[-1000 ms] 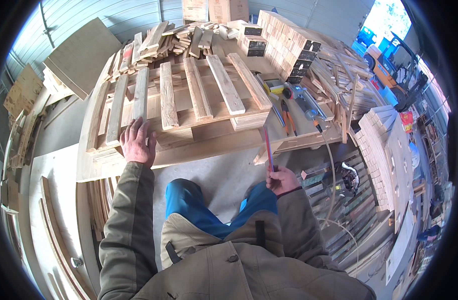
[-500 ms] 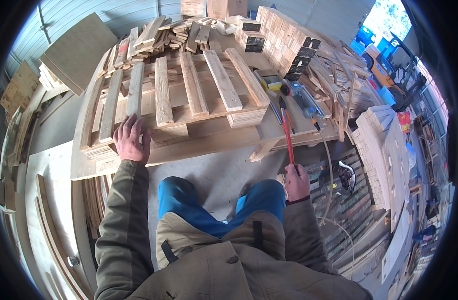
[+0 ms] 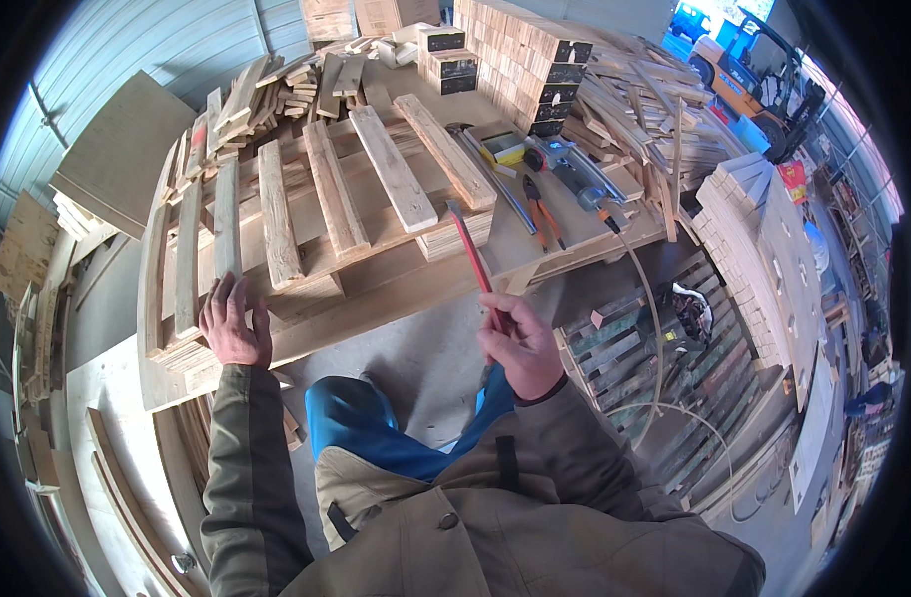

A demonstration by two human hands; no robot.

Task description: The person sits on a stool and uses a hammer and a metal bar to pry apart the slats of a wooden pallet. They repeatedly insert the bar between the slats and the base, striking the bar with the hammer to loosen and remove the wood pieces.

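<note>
Since the red bar [image 3: 472, 254] swung left, it perhaps touches the slats [image 3: 445, 149].

The pallet [image 3: 277, 214] is pale, bare wood, some slats greyer than others, and lies flat on the bench [image 3: 587, 227], near its front edge. Seven slats run from front to back with gaps between them, their near ends on a crosswise board, with layered blocks under it at both front corners and between. The bar [image 3: 472, 255] is slim, straight and red with a grey tip, held aslant, tip up and away beside the pallet's right front corner; whether they touch cannot be told.
</note>
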